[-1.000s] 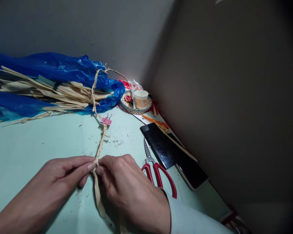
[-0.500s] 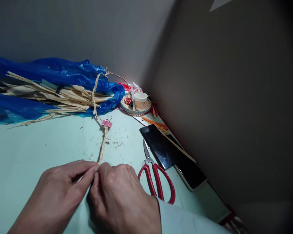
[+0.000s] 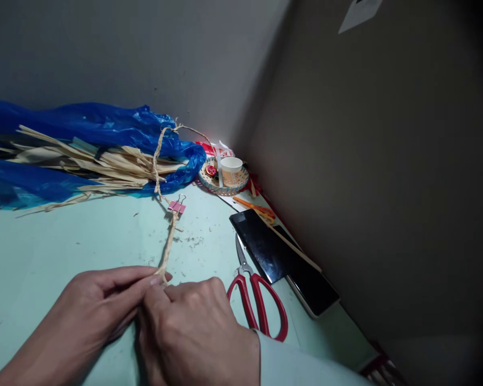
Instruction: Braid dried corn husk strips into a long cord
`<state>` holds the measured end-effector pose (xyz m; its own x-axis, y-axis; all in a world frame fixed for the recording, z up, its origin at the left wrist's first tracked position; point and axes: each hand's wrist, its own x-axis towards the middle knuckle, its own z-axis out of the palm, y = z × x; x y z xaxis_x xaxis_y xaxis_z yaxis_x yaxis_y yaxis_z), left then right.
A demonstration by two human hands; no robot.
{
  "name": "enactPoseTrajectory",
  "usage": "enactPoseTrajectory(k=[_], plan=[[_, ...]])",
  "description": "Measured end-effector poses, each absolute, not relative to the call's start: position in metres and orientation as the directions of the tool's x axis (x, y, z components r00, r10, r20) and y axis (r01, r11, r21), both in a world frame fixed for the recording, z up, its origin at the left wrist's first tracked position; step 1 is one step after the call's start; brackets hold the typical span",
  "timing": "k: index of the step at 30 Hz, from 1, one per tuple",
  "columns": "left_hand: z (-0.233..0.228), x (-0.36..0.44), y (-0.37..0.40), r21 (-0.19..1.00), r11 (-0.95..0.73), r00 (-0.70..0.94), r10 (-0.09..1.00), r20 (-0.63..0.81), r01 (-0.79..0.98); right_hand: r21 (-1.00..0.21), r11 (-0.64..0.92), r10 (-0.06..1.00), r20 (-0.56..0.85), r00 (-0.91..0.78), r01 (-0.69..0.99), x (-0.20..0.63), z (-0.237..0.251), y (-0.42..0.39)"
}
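A pale braided straw cord (image 3: 169, 241) runs from a pink binder clip (image 3: 177, 206) down to my fingers. Its near end is pinched between the thumb and forefinger of my left hand (image 3: 100, 303). My right hand (image 3: 197, 327) is closed on the cord's lower end, touching the left fingertips. The strands inside the right fist are mostly hidden. Beyond the clip, more thin cord (image 3: 156, 161) loops up over a blue plastic bag (image 3: 116, 118) towards the basket. Red-handled scissors (image 3: 255, 300) lie just right of my right hand.
Dry flat straw strips (image 3: 121, 161) spill from the bag. A small woven basket (image 3: 213, 185) holds a paper cup (image 3: 231, 170). Two dark phones (image 3: 261, 244) overlap at the right, with orange scissors (image 3: 261, 209) behind. A wall (image 3: 346, 177) rises along the table's right side.
My right hand has shifted slightly left and down, its thumb now against the left fingertips. More of the cord's near end shows. The view has tilted a little.
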<state>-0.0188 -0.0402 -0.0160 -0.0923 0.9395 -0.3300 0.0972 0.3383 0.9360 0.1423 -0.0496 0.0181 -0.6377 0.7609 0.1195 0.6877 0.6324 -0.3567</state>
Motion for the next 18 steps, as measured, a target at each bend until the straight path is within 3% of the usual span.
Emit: enactPoseTrajectory(k=[6,9,11,13,18], plan=[[0.003,-0.022,-0.042,0.856,0.489,-0.029,0.865,-0.500,-0.168,-0.803,0.310,0.916,0.107,-0.387,0.509,0.155,0.036,-0.032],[0.003,-0.025,-0.043,0.891,0.447,0.025,0.894,-0.447,-0.081,-0.963,0.051,0.851,-0.098,-0.516,0.266,0.154,0.025,-0.019],[0.002,-0.026,-0.044,0.933,0.359,0.039,0.932,-0.360,0.032,-0.986,-0.120,0.765,-0.165,-0.622,0.114,0.151,0.015,-0.015],[0.000,-0.025,-0.043,0.953,0.273,0.030,0.960,-0.279,0.133,-0.984,-0.173,0.751,-0.164,-0.640,0.048,0.149,0.007,-0.013],[-0.004,-0.025,-0.042,0.954,0.209,0.063,0.972,-0.227,0.216,-0.994,-0.021,0.781,-0.084,-0.619,0.109,0.151,0.004,-0.014]])
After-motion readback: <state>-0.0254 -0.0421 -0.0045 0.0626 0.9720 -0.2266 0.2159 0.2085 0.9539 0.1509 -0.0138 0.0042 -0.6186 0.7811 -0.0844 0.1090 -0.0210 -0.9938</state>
